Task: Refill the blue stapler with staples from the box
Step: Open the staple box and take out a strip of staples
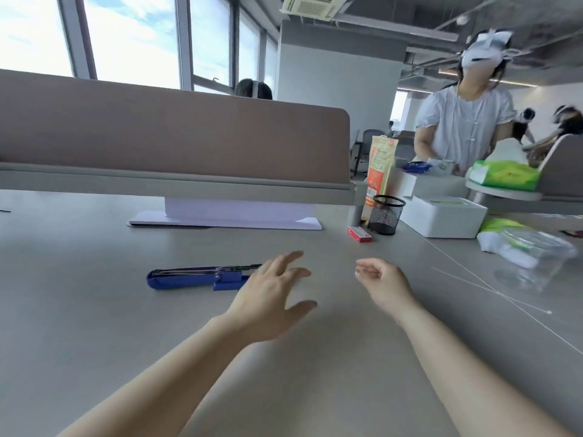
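The blue stapler [192,278] lies flat on the grey desk, swung fully open, its metal staple channel facing up. My left hand [271,294] hovers over its right end with fingers spread and nothing in it. My right hand [383,280] floats a little to the right, fingers loosely curled, empty. The small red staple box [359,234] rests farther back on the desk, beside a black mesh pen cup [385,215], well beyond both hands.
A beige partition [176,143] runs across the back of the desk with white paper [227,216] under it. To the right stand an orange bag [380,167], a white tissue box [441,217] and plastic wrappers [523,244]. A person stands at the neighbouring desk.
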The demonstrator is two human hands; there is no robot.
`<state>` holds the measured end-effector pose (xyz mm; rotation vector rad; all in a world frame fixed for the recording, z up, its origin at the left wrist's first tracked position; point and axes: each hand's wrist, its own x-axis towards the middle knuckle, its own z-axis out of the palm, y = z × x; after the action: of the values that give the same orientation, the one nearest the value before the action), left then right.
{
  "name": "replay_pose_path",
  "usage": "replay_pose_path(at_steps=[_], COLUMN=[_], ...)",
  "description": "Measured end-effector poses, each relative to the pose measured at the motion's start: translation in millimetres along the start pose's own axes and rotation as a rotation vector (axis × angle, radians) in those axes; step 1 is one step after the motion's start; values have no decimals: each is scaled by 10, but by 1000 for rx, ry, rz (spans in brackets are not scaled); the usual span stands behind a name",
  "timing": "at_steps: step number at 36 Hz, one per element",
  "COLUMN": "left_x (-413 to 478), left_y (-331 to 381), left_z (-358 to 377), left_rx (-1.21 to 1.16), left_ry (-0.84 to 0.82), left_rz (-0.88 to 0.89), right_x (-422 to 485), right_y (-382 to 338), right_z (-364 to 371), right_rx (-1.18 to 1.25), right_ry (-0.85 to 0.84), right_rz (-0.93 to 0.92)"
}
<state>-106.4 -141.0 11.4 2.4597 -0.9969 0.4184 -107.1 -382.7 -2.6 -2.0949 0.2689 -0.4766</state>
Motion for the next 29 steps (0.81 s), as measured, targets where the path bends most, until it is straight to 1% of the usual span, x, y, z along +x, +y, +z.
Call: replay_pose_path(at_steps=[2, 3, 8, 11, 13, 16, 19, 21, 26, 29], left_x=[214, 331, 868, 990, 1015, 1022, 1015, 1009, 1019, 1022], left_y=[157, 209, 241, 175, 149, 142, 142, 136, 124, 126], left_z=[205, 299, 700, 858, 914, 928, 936, 947, 953, 954], left_rx=[7, 20, 71, 163, 183, 190, 189, 185, 182, 178], left_ry=[-176, -231, -318, -365, -397, -393, -369, -350, -329, -329], left_rz=[12, -4, -113, -176, -194, -188, -182, -179, -181, -178], right_x=[18, 36, 227, 432, 603, 876, 1141, 1315, 1611, 1607], right_y=[115, 179, 393, 458, 502, 533, 515, 516, 553, 558], right_z=[-115, -161, -292, -270, -248, -197, -120, -56, 52, 54], right_rx=[-22, -26, -50, -141, -226, -376, -557, -607, -709, -699], right_ry=[17, 27, 115, 109, 104, 47, -107, -179, -234, -229], right_rz=[23, 41, 92, 91, 88, 34, -55, -59, -7, -22])
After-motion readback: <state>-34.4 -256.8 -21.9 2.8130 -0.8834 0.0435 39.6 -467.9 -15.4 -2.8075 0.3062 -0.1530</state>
